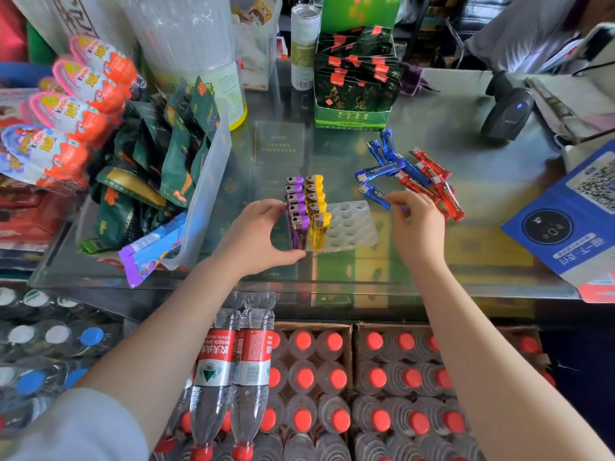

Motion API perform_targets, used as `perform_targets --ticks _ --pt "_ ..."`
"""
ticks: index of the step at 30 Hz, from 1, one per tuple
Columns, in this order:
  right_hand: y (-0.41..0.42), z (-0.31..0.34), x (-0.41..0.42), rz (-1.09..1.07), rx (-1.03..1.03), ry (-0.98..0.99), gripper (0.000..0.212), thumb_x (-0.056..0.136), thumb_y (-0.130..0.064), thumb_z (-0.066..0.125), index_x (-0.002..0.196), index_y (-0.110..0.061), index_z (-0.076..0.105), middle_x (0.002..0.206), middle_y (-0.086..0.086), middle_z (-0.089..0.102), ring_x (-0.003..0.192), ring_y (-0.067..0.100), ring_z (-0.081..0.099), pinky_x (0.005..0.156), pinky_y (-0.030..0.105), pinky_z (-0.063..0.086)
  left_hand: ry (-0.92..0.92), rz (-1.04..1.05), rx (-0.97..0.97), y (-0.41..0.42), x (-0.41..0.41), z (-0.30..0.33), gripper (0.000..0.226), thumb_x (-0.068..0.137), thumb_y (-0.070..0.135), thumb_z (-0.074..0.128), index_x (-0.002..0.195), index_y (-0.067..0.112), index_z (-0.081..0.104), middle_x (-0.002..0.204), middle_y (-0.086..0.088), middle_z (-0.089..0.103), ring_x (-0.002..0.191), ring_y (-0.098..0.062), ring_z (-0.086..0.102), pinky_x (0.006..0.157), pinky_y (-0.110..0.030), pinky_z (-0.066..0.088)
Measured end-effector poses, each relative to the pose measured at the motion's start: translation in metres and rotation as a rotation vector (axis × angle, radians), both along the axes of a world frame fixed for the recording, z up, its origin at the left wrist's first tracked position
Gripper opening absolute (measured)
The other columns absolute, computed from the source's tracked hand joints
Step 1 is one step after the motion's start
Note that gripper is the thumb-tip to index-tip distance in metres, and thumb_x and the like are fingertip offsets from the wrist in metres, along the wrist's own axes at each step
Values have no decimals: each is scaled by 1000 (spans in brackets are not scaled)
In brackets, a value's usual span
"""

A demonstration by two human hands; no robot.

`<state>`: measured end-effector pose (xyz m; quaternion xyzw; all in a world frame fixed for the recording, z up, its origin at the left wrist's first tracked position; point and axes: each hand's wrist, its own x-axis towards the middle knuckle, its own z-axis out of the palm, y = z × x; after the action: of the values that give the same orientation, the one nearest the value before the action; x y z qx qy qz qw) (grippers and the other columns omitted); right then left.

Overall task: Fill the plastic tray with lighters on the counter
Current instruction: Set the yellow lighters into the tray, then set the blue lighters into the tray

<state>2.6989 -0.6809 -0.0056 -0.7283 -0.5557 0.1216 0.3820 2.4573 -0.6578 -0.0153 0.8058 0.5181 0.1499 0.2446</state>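
A clear plastic tray (352,224) with round empty slots sits on the glass counter. Its left side holds a row of upright purple lighters (297,207) and a row of yellow lighters (316,204). My left hand (263,234) grips the tray's left side against the purple row. To the right lies a loose pile of blue lighters (382,164) and red lighters (436,181). My right hand (416,221) pinches a blue lighter (374,194) at the pile's near edge.
A clear bin of green snack packets (159,168) stands at left, a green box of tea sachets (356,78) behind. A barcode scanner (509,111) and a blue QR payment stand (572,211) are at right. Bottled water crates sit below the counter.
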Motion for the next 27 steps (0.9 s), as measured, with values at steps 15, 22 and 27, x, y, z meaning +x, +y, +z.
perform_targets --ticks 15,22,27 --pt "35 5 15 189 -303 -246 19 85 -14 58 101 -5 62 103 16 59 83 27 49 69 30 38 23 10 49 -4 8 -16 76 57 69 59 119 27 49 128 10 47 122 -11 36 101 -29 29" --pt "15 19 -21 262 -106 271 7 80 -10 65 85 -12 60 70 -10 61 58 -8 56 55 2 39 -28 11 64 -2 7 -13 80 54 69 61 122 28 48 127 11 48 120 -7 35 95 -22 25" --pt "14 5 -39 295 -153 268 6 80 -11 66 84 -12 61 74 -5 66 63 -3 58 60 5 42 -52 25 69 -3 6 -14 80 55 65 66 123 26 48 127 10 48 119 -7 34 95 -23 26"
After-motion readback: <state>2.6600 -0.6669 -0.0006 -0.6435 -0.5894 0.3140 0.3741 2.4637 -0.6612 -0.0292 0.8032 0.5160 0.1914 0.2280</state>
